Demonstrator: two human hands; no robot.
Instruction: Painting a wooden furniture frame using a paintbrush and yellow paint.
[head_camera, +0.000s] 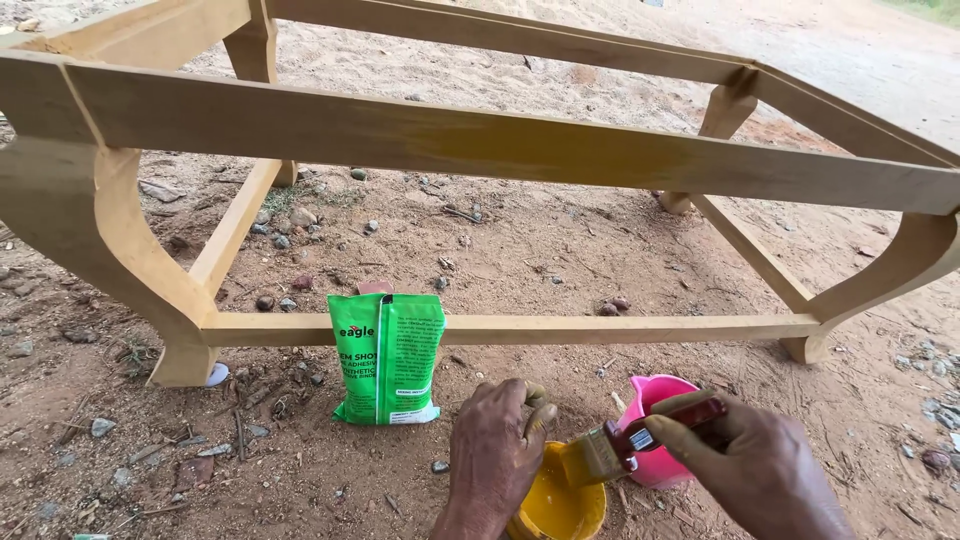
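Head view: right hand (755, 470) grips paintbrush (625, 448) over yellow tub (555, 508); left hand (495, 445) clasps the tub's rim.

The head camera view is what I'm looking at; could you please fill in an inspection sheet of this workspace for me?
Surface: bare sandy ground, strewn with small stones and twigs.
Job's things: yellow container of yellow liquid; paintbrush with wet yellow bristles held over it; wooden furniture frame, top rail partly coated yellow.
Clutter: green pouch leaning upright against the frame's lower rail; pink cup behind the brush.
Hands: left hand grips the yellow container's rim; right hand holds the paintbrush by its dark red handle.
Cables: nothing seen.
Surroundings: outdoors, sandy ground beyond the frame, a strip of grass at top right.
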